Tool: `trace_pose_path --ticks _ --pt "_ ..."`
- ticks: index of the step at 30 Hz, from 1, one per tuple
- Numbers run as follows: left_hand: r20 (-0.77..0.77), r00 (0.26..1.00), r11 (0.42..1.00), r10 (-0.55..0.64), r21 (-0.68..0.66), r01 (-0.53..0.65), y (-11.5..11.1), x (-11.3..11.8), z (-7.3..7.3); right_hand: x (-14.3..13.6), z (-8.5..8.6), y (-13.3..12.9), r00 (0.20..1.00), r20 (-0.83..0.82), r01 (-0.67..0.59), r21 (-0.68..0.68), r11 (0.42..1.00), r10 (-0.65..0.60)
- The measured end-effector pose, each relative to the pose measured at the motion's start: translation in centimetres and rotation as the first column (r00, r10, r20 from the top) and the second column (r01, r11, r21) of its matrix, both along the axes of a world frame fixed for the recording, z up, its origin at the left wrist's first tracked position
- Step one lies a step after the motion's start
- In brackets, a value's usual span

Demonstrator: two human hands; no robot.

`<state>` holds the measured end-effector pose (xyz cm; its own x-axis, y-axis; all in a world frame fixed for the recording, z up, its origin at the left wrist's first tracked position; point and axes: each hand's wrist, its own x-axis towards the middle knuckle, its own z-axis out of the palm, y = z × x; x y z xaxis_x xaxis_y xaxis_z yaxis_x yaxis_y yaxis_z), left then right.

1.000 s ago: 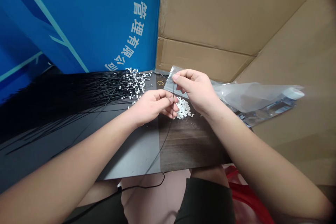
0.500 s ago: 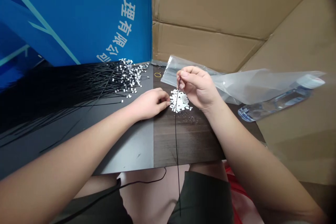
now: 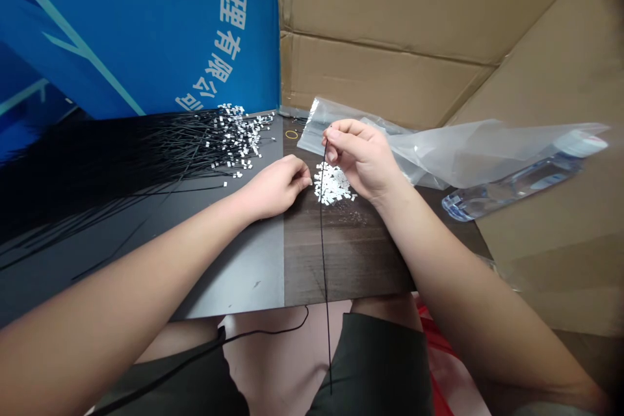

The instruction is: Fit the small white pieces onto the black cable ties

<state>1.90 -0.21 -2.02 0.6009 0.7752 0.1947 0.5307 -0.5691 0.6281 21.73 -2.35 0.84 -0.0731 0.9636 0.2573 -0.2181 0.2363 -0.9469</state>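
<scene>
My right hand (image 3: 363,156) pinches the upper end of a thin black cord (image 3: 322,240), which hangs straight down past the table's front edge. Beside the pile of small white pieces (image 3: 332,185), my left hand (image 3: 283,185) has its thumb and fingertips closed together at the pile's left side; anything between them is too small to make out. Many black cords with white pieces at their ends (image 3: 238,136) lie in a large bundle at the left.
Behind my right hand lies a clear plastic bag (image 3: 453,149), with a plastic bottle (image 3: 517,185) at the right. A yellow ring (image 3: 291,134) rests near the back. Cardboard (image 3: 390,0) and a blue panel (image 3: 121,13) stand behind the table (image 3: 307,273).
My right hand and the hanging cord have shifted slightly left. The fingertips of my left hand have drawn closer together and moved a little left from the pile.
</scene>
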Motion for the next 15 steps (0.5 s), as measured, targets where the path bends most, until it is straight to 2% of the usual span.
trace_pose_path --ticks 3,5,7,10,12,15 --pt "0.258 0.957 0.976 0.136 -0.199 -0.085 0.1 -0.3 0.0 -0.4 -0.4 0.0 0.991 0.110 0.077 -0.031 0.997 -0.073" --pt "0.461 0.862 0.938 0.211 -0.343 -0.046 0.2 -0.4 0.0 -0.9 -0.7 -0.2 0.974 0.200 0.116 -0.023 0.993 -0.109" --pt "0.602 0.748 0.894 0.280 -0.447 0.024 0.1 -0.4 0.1 -1.5 -1.1 -0.3 0.954 0.273 0.126 0.013 0.992 -0.125" --pt "0.671 0.640 0.832 0.374 -0.547 0.087 -0.3 -0.1 0.4 -2.3 -1.7 -0.5 0.916 0.364 0.144 0.095 0.985 -0.169" --pt "0.675 0.607 0.794 0.420 -0.597 0.114 -0.7 0.1 0.8 -2.8 -2.0 -0.6 0.876 0.419 0.178 0.179 0.968 -0.239" --pt "0.672 0.580 0.738 0.461 -0.653 0.170 -1.2 0.4 1.2 -3.1 -2.3 -0.9 0.791 0.472 0.220 0.373 0.901 -0.388"
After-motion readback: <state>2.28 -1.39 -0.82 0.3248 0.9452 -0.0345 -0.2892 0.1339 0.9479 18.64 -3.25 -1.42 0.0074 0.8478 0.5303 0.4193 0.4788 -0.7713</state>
